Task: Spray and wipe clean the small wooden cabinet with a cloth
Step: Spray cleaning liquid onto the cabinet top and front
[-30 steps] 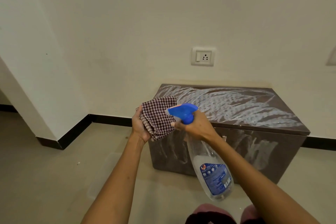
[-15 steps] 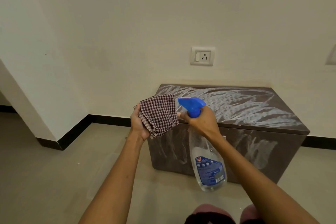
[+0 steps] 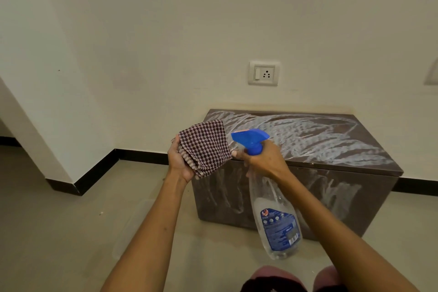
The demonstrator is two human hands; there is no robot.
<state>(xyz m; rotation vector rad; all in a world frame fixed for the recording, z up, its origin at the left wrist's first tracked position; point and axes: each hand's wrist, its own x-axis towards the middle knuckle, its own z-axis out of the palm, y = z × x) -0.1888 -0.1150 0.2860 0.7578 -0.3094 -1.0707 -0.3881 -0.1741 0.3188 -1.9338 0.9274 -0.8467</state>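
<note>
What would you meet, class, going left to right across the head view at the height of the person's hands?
The left hand, folded maroon-and-white checked cloth, blue plastic trigger head of the clear spray bottle, smeared top of the small dark brown wooden cabinet. The right hand overlaps the bottle, so it is left out.

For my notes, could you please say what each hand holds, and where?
Left hand: checked cloth, by its lower-left side. Right hand: spray bottle, by its neck.
</note>
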